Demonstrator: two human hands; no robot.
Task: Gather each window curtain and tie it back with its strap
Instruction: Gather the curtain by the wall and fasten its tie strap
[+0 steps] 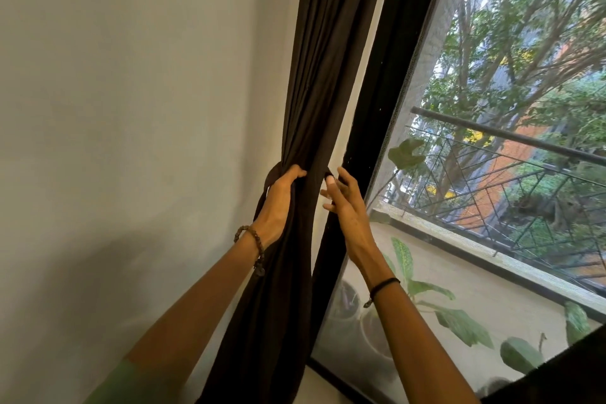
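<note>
A dark brown curtain (323,52) hangs gathered into a narrow bundle between the pale wall and the black window frame. A strap (269,179) of the same dark cloth loops around the bundle at hand height. My left hand (278,203) grips the strap on the bundle's left side, fingers curled over the fabric. On the bundle's right side, my right hand (344,203) pinches the strap's other end (329,171) between thumb and fingertips. Below the strap the curtain falls loose to the floor.
A black window frame (377,102) stands just right of the curtain, with a mesh screen behind it. Outside lie a balcony ledge with potted plants (436,308), a metal railing (511,134) and trees. A plain wall (131,108) fills the left.
</note>
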